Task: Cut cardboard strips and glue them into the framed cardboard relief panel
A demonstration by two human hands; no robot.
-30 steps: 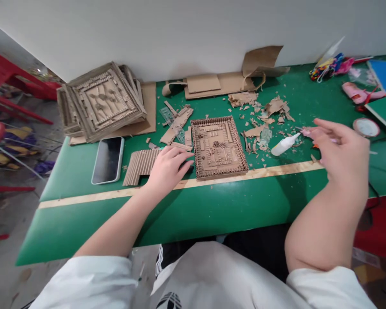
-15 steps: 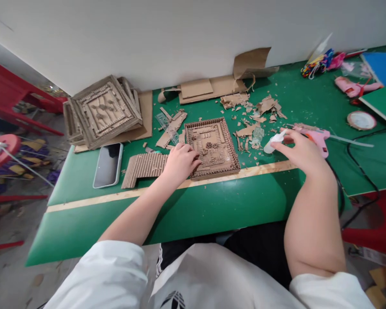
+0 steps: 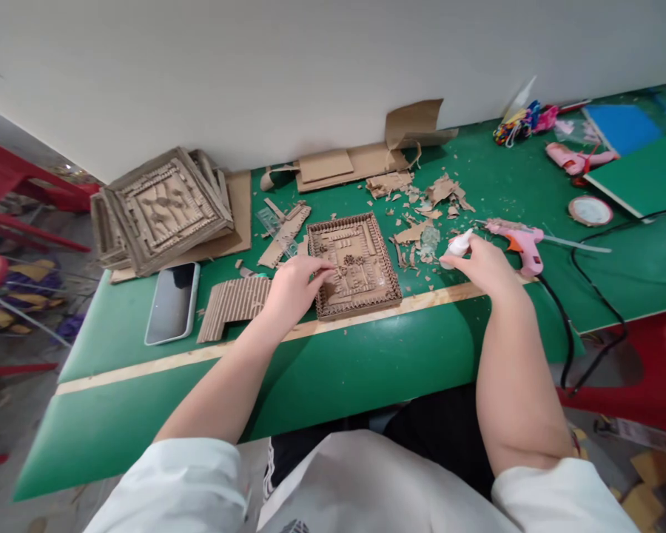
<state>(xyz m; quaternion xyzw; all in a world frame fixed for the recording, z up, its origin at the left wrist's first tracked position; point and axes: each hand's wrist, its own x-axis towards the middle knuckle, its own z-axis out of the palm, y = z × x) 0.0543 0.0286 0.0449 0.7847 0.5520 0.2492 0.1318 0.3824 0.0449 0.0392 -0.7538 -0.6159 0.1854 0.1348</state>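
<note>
At the far left, a red plastic chair (image 3: 22,200) is seen beside the long green-topped table (image 3: 366,366). On the table's left end, brown corrugated-cardboard framed panels (image 3: 166,211) are piled on a flat brown cardboard sheet (image 3: 240,211). Just in front of them, a dark-screened phone in a pale case (image 3: 172,303) is laid flat. Next to it, a ribbed L-shaped cardboard piece (image 3: 227,303) is partly covered by the bare left hand (image 3: 295,285). The left hand's fingers are bent over the left side of a rectangular brown cardboard panel with a raised fluted border (image 3: 377,292), which is placed near the middle of the table; whether anything is pinched between thumb and forefinger cannot be told. Behind the panel's right side, torn brown cardboard scraps (image 3: 447,191) are scattered. To the panel's right, a small white bottle with a pointed nozzle (image 3: 458,244) is gripped, tilted, in the bare right hand (image 3: 491,266). Just beyond that hand, a pink glue gun with an orange trigger (image 3: 527,244) is laid on its side. Farther right, a round roll of tape (image 3: 590,211) and a second pink glue gun (image 3: 577,158) are set near a flat green board (image 3: 644,174).
</note>
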